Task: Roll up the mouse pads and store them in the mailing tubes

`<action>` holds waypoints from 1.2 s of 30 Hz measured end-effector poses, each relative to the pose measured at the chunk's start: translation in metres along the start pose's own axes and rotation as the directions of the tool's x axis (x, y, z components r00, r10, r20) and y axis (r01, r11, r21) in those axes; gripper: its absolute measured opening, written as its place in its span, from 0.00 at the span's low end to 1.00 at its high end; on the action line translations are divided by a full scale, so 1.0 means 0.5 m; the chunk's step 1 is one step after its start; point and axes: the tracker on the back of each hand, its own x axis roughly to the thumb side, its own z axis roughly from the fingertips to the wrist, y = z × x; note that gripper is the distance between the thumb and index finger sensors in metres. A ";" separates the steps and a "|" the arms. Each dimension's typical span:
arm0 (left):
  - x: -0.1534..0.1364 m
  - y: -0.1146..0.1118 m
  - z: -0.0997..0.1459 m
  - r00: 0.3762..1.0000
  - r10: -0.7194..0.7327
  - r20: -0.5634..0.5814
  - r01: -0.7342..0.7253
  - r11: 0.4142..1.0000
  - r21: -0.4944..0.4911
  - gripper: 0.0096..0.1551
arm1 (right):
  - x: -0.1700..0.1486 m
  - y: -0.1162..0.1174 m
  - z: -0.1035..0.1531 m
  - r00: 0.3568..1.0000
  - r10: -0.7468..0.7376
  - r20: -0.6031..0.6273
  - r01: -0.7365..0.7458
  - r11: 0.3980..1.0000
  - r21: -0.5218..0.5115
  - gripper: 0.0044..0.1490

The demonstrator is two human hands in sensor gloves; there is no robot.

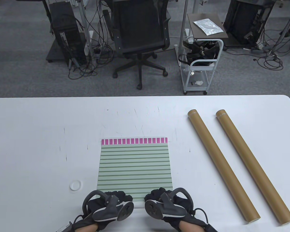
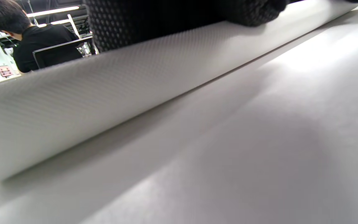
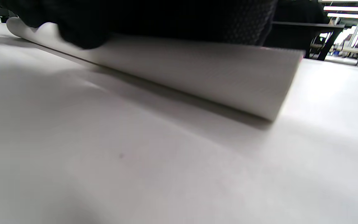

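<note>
A green-striped mouse pad with a pink-checked far edge lies flat in the middle of the white table. Its near edge is curled up into a roll, white underside outward, seen in the left wrist view and the right wrist view. My left hand grips the roll's left part and my right hand grips its right part, gloved fingers curled over the top. Two brown mailing tubes lie side by side, apart from both hands, on the right.
A small white cap lies left of the pad. Beyond the table's far edge stand an office chair and a small cart. A seated person shows in the left wrist view.
</note>
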 end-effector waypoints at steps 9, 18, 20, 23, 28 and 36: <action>-0.005 0.017 0.013 0.994 -0.102 -0.034 0.104 0.991 0.081 0.24 | 0.016 -0.009 0.003 0.994 0.113 0.001 -0.113 0.991 -0.067 0.28; -0.015 0.010 0.006 0.999 -0.024 -0.029 0.025 0.999 0.027 0.22 | 0.020 -0.002 0.003 0.992 0.124 0.006 -0.123 0.991 -0.059 0.28; -0.021 0.008 0.002 0.999 0.009 -0.036 -0.009 1.000 0.011 0.22 | 0.022 0.000 0.004 0.988 0.154 0.019 -0.152 0.987 -0.059 0.32; -0.021 0.009 0.000 0.999 0.010 -0.041 -0.010 1.000 0.005 0.22 | 0.019 0.001 0.001 0.989 0.150 0.009 -0.149 0.987 -0.058 0.32; -0.006 -0.002 0.009 0.993 -0.112 -0.023 0.113 0.993 0.029 0.24 | 0.015 0.001 -0.003 0.993 0.119 -0.014 -0.120 0.991 -0.053 0.31; 0.012 0.006 0.016 0.991 -0.131 0.033 0.131 0.991 0.010 0.29 | 0.020 -0.005 0.002 0.997 0.072 0.018 -0.072 0.997 0.004 0.30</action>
